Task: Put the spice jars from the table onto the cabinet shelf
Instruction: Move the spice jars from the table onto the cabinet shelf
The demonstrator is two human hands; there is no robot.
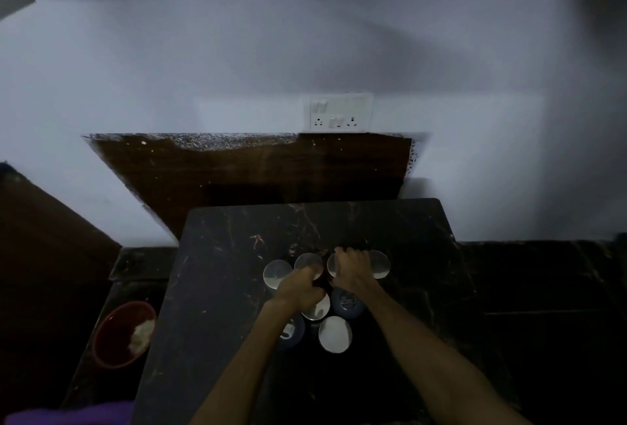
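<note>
I see both hands among a cluster of silver-lidded spice jars (335, 334) on the dark marble table (217, 289). My left hand (302, 290) and right hand (353, 272) each seem to curl around a jar beneath them, though in dim light I cannot tell either grip for certain. More jars stand just behind and beside both.

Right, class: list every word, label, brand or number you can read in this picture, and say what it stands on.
No text can be read.
Dark-lidded jar: a pale label mark on the lid, too blurred to read.
Second dark-lidded jar: a pale mark, also blurred.
Wall switchboard: sockets and switches, no lettering visible.
</note>
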